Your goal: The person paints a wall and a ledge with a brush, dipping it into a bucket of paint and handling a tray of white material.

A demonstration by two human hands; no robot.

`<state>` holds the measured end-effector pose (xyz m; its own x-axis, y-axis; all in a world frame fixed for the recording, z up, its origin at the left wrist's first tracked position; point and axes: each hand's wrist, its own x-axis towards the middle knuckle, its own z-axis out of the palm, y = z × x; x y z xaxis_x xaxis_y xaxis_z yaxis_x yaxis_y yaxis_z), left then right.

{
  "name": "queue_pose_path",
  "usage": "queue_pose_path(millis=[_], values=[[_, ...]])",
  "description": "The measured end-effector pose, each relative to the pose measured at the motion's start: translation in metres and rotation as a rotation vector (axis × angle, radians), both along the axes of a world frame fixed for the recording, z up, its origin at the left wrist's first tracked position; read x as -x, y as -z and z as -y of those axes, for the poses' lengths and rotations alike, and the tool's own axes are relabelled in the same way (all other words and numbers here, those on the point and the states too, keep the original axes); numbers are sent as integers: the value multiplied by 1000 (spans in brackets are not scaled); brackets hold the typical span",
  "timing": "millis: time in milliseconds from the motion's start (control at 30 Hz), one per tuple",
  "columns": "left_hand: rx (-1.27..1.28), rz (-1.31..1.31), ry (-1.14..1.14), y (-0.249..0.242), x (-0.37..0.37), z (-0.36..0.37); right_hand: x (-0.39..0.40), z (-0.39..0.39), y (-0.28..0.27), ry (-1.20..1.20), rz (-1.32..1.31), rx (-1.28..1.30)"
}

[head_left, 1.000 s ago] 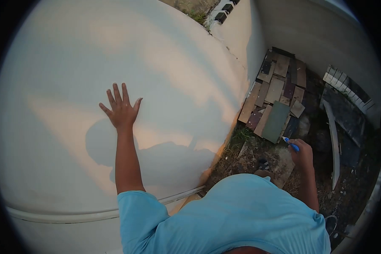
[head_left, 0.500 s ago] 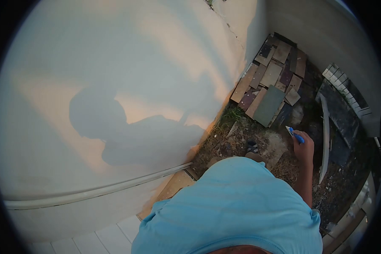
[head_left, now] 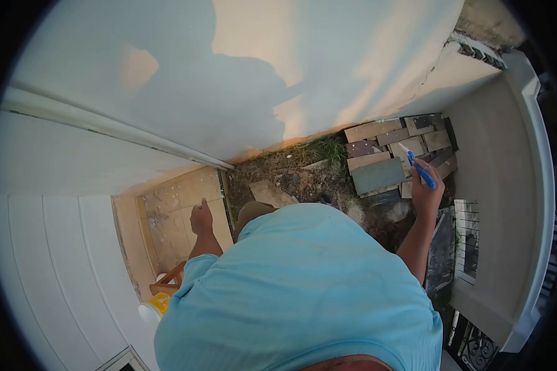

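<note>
My right hand [head_left: 427, 188] is closed around the blue handle of what looks like a paintbrush [head_left: 422, 172]. Its pale, narrow tip points up and to the left, away from my body. In the view, it overlaps stacked tiles, with the grey-green slab [head_left: 377, 177] just left of the hand. My left hand [head_left: 201, 217] hangs at my left side above the tan tiled floor [head_left: 167, 201]. Its fingers are curled in with the thumb side upward, and nothing shows in it.
A pale wall [head_left: 328, 74] with a long pipe [head_left: 111, 127] runs ahead. Weedy, rubble-strewn soil [head_left: 291, 173] lies at its foot. A low wall [head_left: 501, 161] stands on the right. A yellow-and-white bucket [head_left: 158, 305] and a wooden piece [head_left: 167, 281] are at lower left.
The view has swung, bringing the tiled floor and bucket into sight. My left hand has come into view. My right hand is raised farther forward, still gripping the brush.
</note>
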<state>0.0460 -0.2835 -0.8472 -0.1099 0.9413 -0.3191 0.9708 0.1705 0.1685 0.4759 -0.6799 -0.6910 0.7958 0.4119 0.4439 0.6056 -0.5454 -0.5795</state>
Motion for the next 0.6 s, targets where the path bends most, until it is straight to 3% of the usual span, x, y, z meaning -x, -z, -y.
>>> queue_pose_path(millis=[67,133,300,433,500,600], values=[[28,46,-61,14,1,-13,10,-23,-12,-33,-1,-22],[32,185,52,41,18,-17,25,-42,-18,18,-109,-189],[127,322,17,82,59,3,54,-89,-8,-172,-157,-102],[165,540,-182,132,151,50,78,-141,-26,-348,-50,173],[319,508,-374,221,230,80,82,-172,-38,-419,-40,208],[510,372,-386,204,290,127,82,-215,-42,-563,-25,195]])
